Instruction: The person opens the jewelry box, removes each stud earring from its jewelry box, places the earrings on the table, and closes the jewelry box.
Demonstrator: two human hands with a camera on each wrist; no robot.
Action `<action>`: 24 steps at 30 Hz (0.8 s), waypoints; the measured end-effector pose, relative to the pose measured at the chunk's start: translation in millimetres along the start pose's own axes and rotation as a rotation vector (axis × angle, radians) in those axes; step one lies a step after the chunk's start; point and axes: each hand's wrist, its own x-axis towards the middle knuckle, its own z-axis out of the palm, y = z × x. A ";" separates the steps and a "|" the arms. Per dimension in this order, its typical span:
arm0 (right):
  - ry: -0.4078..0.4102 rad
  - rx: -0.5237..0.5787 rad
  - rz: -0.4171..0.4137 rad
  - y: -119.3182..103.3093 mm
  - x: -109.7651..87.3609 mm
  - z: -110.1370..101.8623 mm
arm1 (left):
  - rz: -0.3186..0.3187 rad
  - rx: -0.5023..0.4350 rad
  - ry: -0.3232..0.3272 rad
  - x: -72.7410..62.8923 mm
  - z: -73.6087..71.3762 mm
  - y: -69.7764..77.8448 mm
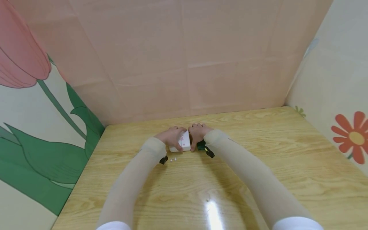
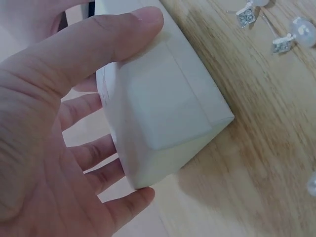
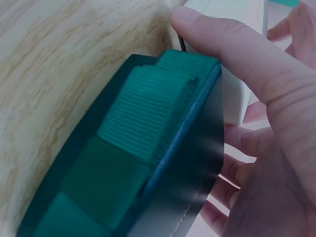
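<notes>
My left hand (image 1: 174, 136) grips a small white box (image 1: 185, 142) with pink-red marks on its face. In the left wrist view its thumb lies across the top, fingers along the other side. My right hand (image 1: 197, 132) is at the box's right end, thumb and curled fingers on either side of it. A thin dark line shows at that end beside the thumb (image 3: 190, 19). A dark green box with a green ribbon bow (image 3: 133, 118) is next to the right hand, under its wrist. Pearl earrings with sparkling square settings (image 2: 281, 44) lie near the white box.
The wooden table (image 1: 178, 191) reaches back to a pink cloth-like backdrop (image 1: 149, 64). Walls painted with flowers stand at the left and right. Another pearl (image 2: 311, 185) shows at the edge of the left wrist view. Black straps (image 1: 210, 152) hang at the wrists.
</notes>
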 end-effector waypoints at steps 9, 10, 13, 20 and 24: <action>0.042 0.051 -0.035 15.9 -5.5 -10.3 | -0.020 -0.013 0.004 -13.6 -14.4 6.3; 0.046 0.083 -0.044 18.7 -8.7 -13.5 | -0.016 -0.013 0.011 -15.6 -17.5 6.3; 0.079 0.179 -0.090 27.2 -19.3 -23.9 | 0.002 -0.021 0.052 -22.4 -29.2 7.3; 0.247 0.443 -0.179 46.7 -47.3 -42.8 | 0.010 -0.042 0.268 -41.3 -57.8 15.6; 0.383 0.516 -0.164 54.0 -61.7 -48.2 | -0.022 0.000 0.405 -50.2 -66.1 19.6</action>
